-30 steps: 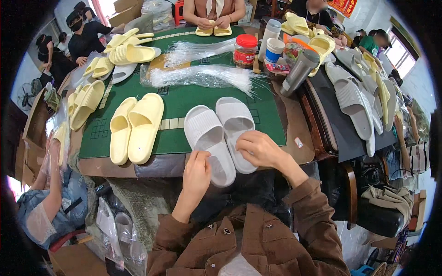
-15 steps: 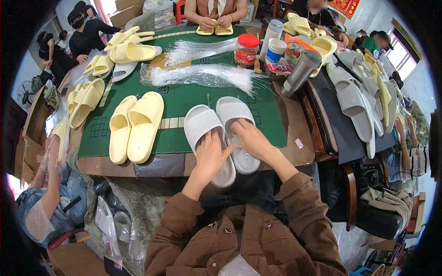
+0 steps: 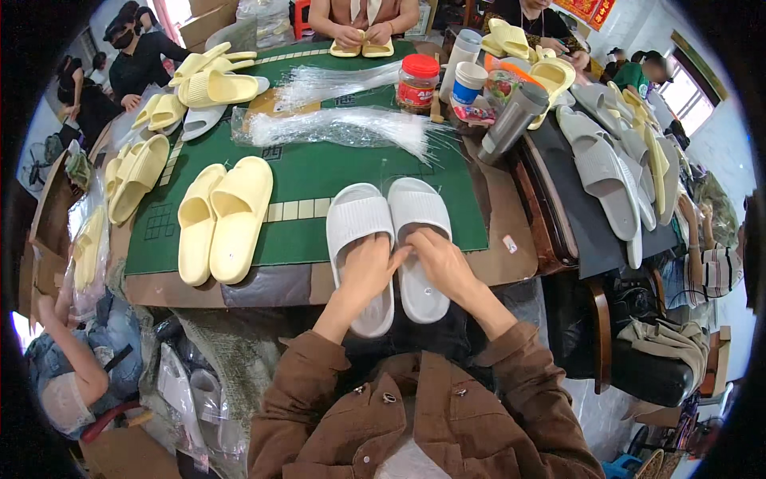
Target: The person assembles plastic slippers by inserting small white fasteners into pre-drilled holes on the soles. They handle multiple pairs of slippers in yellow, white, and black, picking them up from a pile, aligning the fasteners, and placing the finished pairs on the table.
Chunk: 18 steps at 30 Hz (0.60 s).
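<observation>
Left hand [image 3: 367, 270] and right hand [image 3: 440, 261] tucked into gray slippers [image 3: 359, 214], fingertips hidden, cannot tell whether pinching, yellow slippers [image 3: 231, 225] at left, green mat [image 3: 311, 180] beneath

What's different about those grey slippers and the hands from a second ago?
The left hand and right hand moved forward to the straps. The grey slippers came a little nearer the person and turned to point straighter ahead. The yellow pair on the green mat stayed put.
</observation>
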Motion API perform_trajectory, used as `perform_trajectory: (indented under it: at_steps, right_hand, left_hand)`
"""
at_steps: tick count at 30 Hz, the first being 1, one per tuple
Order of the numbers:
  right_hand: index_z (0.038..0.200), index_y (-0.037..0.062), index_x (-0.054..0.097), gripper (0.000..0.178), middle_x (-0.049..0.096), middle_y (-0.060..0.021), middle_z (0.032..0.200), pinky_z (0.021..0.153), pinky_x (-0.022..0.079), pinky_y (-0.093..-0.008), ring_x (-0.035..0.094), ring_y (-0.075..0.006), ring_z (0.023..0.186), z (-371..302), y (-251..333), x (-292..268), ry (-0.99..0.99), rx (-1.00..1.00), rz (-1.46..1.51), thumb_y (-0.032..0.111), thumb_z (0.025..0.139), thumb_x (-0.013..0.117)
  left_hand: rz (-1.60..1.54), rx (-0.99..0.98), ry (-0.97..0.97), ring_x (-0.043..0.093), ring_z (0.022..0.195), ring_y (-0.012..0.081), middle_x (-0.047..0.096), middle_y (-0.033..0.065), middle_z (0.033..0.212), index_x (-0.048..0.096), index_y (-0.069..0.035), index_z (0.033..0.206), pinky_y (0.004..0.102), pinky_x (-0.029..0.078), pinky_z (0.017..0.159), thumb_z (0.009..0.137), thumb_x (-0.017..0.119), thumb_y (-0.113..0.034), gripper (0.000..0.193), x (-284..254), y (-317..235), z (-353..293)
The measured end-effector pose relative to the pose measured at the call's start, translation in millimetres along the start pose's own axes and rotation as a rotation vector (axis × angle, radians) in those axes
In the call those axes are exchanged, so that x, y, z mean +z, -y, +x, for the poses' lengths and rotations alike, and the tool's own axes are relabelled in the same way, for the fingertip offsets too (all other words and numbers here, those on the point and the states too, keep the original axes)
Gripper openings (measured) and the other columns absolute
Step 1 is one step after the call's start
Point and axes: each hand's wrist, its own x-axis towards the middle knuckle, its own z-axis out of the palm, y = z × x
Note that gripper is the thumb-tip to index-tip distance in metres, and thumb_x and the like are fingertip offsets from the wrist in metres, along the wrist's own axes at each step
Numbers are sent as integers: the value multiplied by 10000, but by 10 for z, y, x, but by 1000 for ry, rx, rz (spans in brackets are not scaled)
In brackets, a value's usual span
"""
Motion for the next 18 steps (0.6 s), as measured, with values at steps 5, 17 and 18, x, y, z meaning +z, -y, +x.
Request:
perform_trajectory:
  at_steps: [5, 17, 18]
  right_hand:
    - [1117, 60, 521, 298, 585, -136, 1018, 700, 519, -445, 612, -377, 893, 25, 66, 6, -42, 17, -56, 32, 821, 528]
    - [953, 12, 672, 155, 686, -138, 877, 695, 513, -334, 670, -244, 817, 558, -531, -335, -328, 272, 197, 75, 862, 565]
    - [957, 8, 675, 168, 691, -141, 871, 702, 511, -324, 673, -235, 822, 659, -624, -316, -271, 320, 247, 108, 875, 567]
  left_hand:
    - [19, -81, -56, 588, 924, 458, 597, 315, 1009, 555, 106, 1019, 497, 482, 790, 909, 543, -328, 448, 91, -44, 40]
    - [96, -35, -180, 611, 858, 418, 620, 267, 955, 598, 67, 937, 494, 494, 772, 887, 530, -305, 382, 192, -46, 11]
    - [71, -55, -153, 602, 878, 429, 614, 279, 966, 593, 75, 947, 500, 487, 780, 894, 526, -306, 391, 168, -79, 11]
